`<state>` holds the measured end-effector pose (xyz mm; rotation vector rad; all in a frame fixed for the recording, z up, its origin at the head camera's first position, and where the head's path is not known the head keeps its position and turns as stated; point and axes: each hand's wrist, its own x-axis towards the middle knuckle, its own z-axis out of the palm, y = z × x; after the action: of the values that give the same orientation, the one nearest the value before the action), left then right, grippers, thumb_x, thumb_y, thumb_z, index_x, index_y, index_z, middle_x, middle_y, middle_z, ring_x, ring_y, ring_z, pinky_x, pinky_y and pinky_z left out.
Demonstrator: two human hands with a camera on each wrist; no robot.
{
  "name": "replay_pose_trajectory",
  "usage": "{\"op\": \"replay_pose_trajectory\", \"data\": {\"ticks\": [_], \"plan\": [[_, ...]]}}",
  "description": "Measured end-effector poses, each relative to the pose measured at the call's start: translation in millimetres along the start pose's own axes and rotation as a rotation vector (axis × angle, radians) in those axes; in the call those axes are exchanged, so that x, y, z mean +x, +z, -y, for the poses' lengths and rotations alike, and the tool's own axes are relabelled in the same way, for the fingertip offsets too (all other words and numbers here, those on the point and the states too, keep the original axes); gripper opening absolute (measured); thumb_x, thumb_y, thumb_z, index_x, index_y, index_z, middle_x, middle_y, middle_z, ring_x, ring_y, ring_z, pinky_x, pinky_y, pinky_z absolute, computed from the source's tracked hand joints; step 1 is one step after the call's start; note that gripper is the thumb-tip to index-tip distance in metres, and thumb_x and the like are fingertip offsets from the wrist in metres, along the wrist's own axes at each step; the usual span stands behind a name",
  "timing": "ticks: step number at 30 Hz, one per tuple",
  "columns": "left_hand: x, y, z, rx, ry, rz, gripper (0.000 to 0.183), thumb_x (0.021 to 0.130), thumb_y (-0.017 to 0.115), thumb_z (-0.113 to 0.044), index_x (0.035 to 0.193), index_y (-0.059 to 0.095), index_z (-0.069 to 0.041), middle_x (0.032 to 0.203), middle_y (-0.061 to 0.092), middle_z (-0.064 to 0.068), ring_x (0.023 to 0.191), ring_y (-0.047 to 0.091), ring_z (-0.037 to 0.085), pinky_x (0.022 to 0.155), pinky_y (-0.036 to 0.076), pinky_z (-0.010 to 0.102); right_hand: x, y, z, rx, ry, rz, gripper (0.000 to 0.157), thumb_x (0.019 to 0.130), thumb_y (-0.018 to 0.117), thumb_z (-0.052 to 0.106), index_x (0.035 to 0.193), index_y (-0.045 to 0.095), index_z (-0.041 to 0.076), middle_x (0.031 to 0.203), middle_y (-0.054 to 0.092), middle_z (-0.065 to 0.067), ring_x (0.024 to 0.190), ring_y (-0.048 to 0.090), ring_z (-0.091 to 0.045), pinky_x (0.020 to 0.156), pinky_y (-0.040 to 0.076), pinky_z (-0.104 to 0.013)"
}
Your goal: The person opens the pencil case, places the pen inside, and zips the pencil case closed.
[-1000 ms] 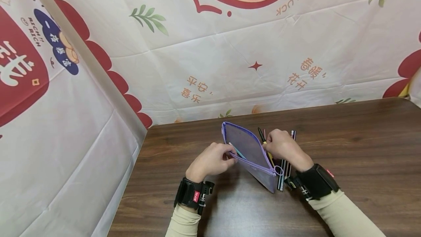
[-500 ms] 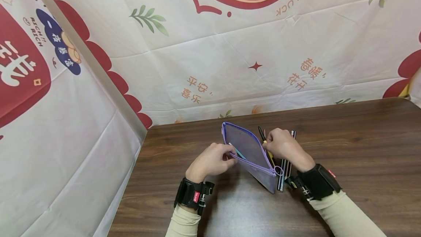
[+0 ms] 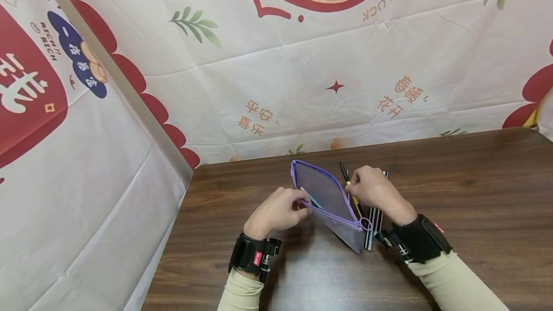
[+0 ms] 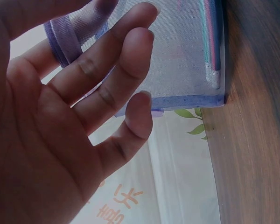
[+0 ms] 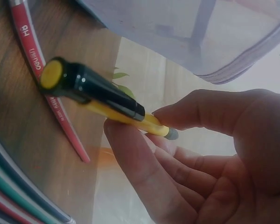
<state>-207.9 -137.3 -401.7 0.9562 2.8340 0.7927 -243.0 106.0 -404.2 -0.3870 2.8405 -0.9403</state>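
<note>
In the head view a purple mesh pencil pouch (image 3: 326, 191) stands with its zipped mouth spread. My left hand (image 3: 276, 209) pinches the near rim; the left wrist view shows the zip edge between thumb and forefinger, other fingers loosely bent. Pencils (image 4: 212, 46) show through the mesh. My right hand (image 3: 375, 191), beside the pouch's right side, pinches a yellow pen with a black cap and clip (image 5: 107, 95) between thumb and forefinger. Under the pen, a red HB pencil (image 5: 49, 88) lies on the table.
Several striped pencils (image 3: 372, 229) lie side by side on the brown wooden table (image 3: 466, 205), right of the pouch and partly under my right wrist. A purple loop (image 3: 366, 223) hangs from the pouch's zip end. A printed white cloth (image 3: 281, 85) rises behind the table.
My right hand has shifted slightly up and to the right, and the yellow pen's black end has moved a little farther from me. My left hand and the pouch have stayed put.
</note>
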Motion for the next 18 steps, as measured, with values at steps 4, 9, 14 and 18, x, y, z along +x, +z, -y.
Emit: {"op": "replay_pose_trajectory", "data": {"ticks": [4, 9, 14, 18], "plan": [[0.0, -0.1, -0.3, 0.004, 0.0, -0.002, 0.005, 0.085, 0.064, -0.018, 0.085, 0.068, -0.016, 0.074, 0.065, -0.008, 0.067, 0.056, 0.0, 0.06, 0.047, 0.015, -1.5, -2.4, 1.3, -0.012, -0.019, -0.022, 0.032, 0.088, 0.06, 0.014, 0.059, 0.046, 0.011, 0.048, 0.039, 0.004, 0.042, 0.042, -0.012, 0.046, 0.034, -0.026], [-0.1, 0.0, -0.7, 0.007, -0.002, 0.0, 0.005, 0.085, 0.064, -0.018, 0.085, 0.068, -0.016, 0.074, 0.065, -0.008, 0.066, 0.056, 0.0, 0.06, 0.047, 0.016, -3.6, -5.0, 2.7, -0.017, -0.029, -0.035, 0.027, 0.087, 0.06, 0.014, 0.063, 0.051, 0.008, 0.049, 0.044, 0.002, 0.043, 0.045, -0.012, 0.047, 0.035, -0.027], [-0.1, 0.6, -0.8, 0.009, 0.002, 0.001, 0.005, 0.085, 0.064, -0.018, 0.085, 0.068, -0.016, 0.074, 0.065, -0.008, 0.067, 0.056, 0.0, 0.06, 0.047, 0.016, -4.7, -6.9, 3.2, -0.009, -0.033, -0.031, 0.023, 0.087, 0.059, 0.015, 0.066, 0.054, 0.007, 0.051, 0.048, 0.001, 0.044, 0.047, -0.013, 0.048, 0.037, -0.028], [0.0, 0.6, -1.0, 0.009, 0.007, -0.002, 0.006, 0.085, 0.064, -0.018, 0.085, 0.069, -0.015, 0.075, 0.065, -0.008, 0.067, 0.056, 0.0, 0.06, 0.047, 0.016, -4.6, -8.1, 2.8, -0.013, -0.03, -0.032, 0.022, 0.087, 0.06, 0.016, 0.068, 0.056, 0.006, 0.053, 0.049, 0.001, 0.045, 0.047, -0.013, 0.048, 0.037, -0.028]]}}
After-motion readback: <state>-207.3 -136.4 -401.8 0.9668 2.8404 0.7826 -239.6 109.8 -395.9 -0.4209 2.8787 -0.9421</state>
